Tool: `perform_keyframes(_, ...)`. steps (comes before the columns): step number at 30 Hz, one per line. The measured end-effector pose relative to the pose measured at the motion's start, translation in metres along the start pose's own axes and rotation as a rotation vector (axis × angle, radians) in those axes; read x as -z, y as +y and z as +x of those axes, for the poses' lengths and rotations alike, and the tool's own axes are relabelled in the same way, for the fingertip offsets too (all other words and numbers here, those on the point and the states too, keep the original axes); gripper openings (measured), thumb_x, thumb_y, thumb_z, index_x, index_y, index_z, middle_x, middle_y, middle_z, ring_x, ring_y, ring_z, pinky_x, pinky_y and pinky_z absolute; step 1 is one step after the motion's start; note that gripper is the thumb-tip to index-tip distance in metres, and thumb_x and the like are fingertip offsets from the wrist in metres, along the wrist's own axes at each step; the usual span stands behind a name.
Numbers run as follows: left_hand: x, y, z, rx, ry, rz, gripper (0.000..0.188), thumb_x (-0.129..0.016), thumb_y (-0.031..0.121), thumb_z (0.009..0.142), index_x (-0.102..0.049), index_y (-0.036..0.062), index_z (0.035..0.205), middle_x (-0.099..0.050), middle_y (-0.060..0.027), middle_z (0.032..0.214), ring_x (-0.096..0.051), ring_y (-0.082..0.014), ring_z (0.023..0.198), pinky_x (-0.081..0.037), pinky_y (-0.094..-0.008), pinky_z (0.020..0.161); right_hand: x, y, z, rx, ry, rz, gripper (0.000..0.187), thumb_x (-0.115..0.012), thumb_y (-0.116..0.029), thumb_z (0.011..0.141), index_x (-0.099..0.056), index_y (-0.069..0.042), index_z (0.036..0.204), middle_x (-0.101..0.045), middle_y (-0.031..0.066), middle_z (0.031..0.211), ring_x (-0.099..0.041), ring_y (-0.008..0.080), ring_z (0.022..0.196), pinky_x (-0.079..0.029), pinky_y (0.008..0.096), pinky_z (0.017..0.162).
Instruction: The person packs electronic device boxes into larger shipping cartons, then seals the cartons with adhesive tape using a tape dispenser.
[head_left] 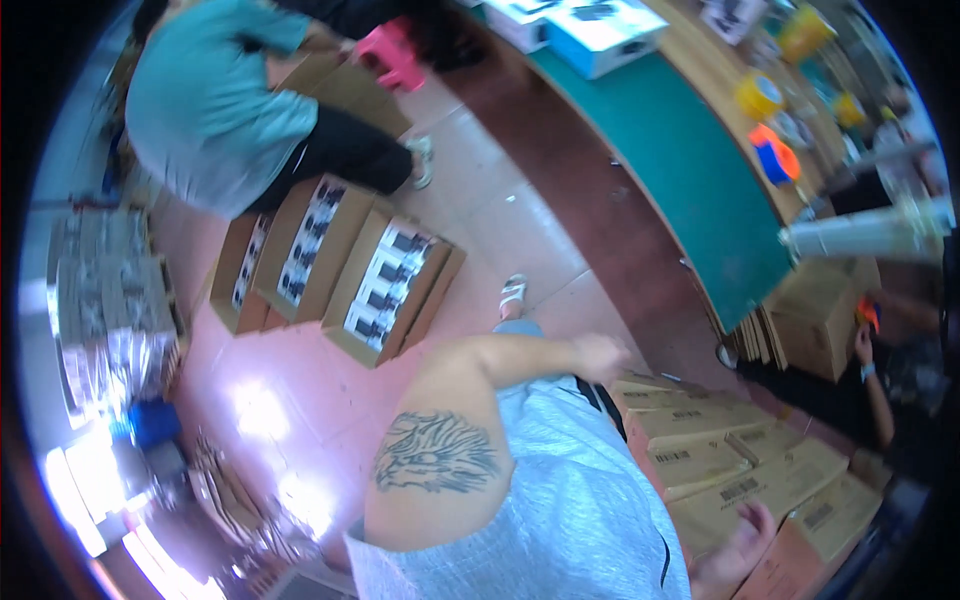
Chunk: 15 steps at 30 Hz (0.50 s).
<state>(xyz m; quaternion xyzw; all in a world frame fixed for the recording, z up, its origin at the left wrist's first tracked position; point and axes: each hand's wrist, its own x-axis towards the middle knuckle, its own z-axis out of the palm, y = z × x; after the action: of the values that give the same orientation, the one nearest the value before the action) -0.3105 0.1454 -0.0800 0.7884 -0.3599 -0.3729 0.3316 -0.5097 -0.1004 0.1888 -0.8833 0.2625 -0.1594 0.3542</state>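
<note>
My left arm, tattooed on the upper part, bends across my front. My left hand (600, 358) hangs near my waist, smeared by motion, so its fingers cannot be made out; no object shows in it. At the lower right my right hand (745, 545) is raised over stacked brown cartons (720, 490), its fingers loosely apart and nothing visible in them. Whether it touches a carton I cannot tell. The closed cartons lie side by side and bear dark printed marks.
Open cartons (395, 290) of white boxes stand on the floor ahead left. Beside them a person in a green shirt (215, 110) bends near a pink stool (390, 55). A green-topped table (680, 140) runs along the right. Another person's hand (863, 345) holds a tape dispenser.
</note>
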Motion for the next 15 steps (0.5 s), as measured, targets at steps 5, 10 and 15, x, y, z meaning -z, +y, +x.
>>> perform_keyframes(5, 0.053, -0.151, -0.126, 0.911, 0.390, -0.167, 0.037, -0.056, 0.033, 0.086, -0.065, 0.0074, 0.111, -0.066, -0.0193, 0.112, -0.064, -0.0353, 0.104, -0.052, -0.0456, 0.088, -0.171, -0.040, 0.027, -0.091, -1.290, -0.099, 0.040, -0.055, -0.013, 0.091, -0.054, 0.002, 0.128, -0.061, 0.0181, 0.123, -0.055, 0.0249, 0.117, -0.043, 0.0347, 0.099)
perform_keyframes(10, -0.003, -0.230, -0.256, 1.247, 0.943, -0.555, 0.039, -0.052, 0.034, 0.088, -0.065, 0.0115, 0.117, -0.064, -0.0179, 0.118, -0.061, -0.0366, 0.108, -0.049, -0.0461, 0.091, -0.269, -0.084, 0.068, 0.254, -1.348, -0.460, 0.046, -0.065, -0.024, 0.087, -0.057, 0.004, 0.122, -0.066, 0.0225, 0.112, -0.065, 0.0322, 0.105, -0.050, 0.0401, 0.089)
perform_keyframes(15, -0.089, -0.233, -0.295, 1.380, 0.941, -0.776, 0.043, -0.057, 0.037, 0.086, -0.065, 0.0095, 0.119, -0.063, -0.0204, 0.118, -0.061, -0.0365, 0.110, -0.049, -0.0458, 0.093, -0.353, -0.109, 0.111, 0.249, -1.232, -0.186, 0.040, -0.061, -0.024, 0.093, -0.057, 0.004, 0.122, -0.067, 0.0207, 0.110, -0.065, 0.0274, 0.102, -0.051, 0.0351, 0.089)
